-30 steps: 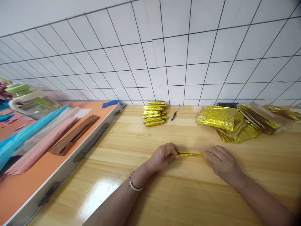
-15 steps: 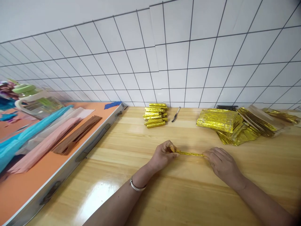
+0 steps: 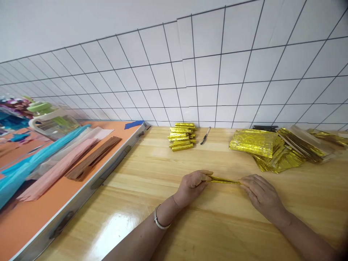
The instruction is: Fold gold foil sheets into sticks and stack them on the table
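Observation:
A narrow folded strip of shiny gold foil [image 3: 225, 180] stretches between my two hands, just over the wooden table. My left hand [image 3: 191, 186], with a silver bangle at the wrist, pinches its left end. At the other end, the fingers of my right hand [image 3: 261, 194] are closed on the foil, and its tip is hidden under them. The strip looks wider at the left and tapers to the right. Beyond my hands, near the wall, lies a pile of rolled gold foil pieces [image 3: 182, 137].
A pen [image 3: 205, 135] lies right of the rolled pieces. Flat gold foil sheets [image 3: 251, 143] are heaped at the back right. On the left, an orange board [image 3: 40, 221] with a raised edge carries brown [image 3: 94, 159], pink [image 3: 58, 170] and blue crepe paper [image 3: 35, 165].
The left end of the foil strip has spread wider, and my left fingers have shifted their grip on it. The whole view has tilted slightly, so everything sits a little lower.

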A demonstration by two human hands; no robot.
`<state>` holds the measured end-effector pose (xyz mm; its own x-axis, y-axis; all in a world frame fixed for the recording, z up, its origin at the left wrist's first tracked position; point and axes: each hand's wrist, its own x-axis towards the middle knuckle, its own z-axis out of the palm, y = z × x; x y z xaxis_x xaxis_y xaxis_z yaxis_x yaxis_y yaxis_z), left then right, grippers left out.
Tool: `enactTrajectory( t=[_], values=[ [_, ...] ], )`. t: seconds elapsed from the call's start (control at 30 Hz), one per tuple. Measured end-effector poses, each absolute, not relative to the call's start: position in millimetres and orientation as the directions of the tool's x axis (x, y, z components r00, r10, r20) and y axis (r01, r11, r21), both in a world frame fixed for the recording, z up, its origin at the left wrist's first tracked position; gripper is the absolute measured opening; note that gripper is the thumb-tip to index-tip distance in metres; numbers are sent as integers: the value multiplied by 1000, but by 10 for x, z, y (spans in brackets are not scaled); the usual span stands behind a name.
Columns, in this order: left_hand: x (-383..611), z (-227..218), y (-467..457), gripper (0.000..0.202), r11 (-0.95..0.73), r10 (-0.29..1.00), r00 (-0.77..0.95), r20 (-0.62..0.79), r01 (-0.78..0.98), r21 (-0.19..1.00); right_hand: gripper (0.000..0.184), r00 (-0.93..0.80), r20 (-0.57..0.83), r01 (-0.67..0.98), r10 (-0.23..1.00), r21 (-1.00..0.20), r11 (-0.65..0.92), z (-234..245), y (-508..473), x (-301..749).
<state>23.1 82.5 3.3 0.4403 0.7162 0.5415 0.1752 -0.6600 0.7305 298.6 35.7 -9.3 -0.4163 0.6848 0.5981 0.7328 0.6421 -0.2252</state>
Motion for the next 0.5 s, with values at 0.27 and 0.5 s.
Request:
enactTrajectory(
  t=[0.27, 0.5],
  values=[
    [230, 77, 804, 8, -710, 685, 478, 551, 264, 653, 25, -400, 598, 741, 694, -234, 629, -60, 353, 2952],
    [287, 158, 766, 9, -671, 700, 526, 483, 250, 698, 25, -418, 580, 756, 699, -204, 622, -83, 373, 2967]
  ],
)
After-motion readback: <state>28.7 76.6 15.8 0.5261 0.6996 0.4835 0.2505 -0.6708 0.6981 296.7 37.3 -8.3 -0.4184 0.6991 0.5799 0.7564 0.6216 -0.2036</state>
